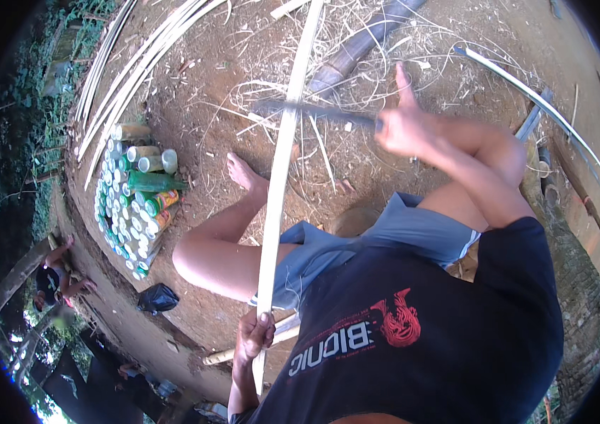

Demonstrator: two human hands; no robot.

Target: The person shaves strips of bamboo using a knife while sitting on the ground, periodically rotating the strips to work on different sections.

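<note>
Left hand had its fingers clenched round the strip, which crossed the left thigh; right hand gripped the knife across it. Looked mid-shave tbh, next stroke probably wanted a steady hold.

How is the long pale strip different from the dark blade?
The strip is pale; the blade is dark and blurry. The strip looks much longer than the blade. The strip runs up the picture; the blade points sideways. The left hand holds the strip; the right hand holds the blade. Both are narrow.
</note>
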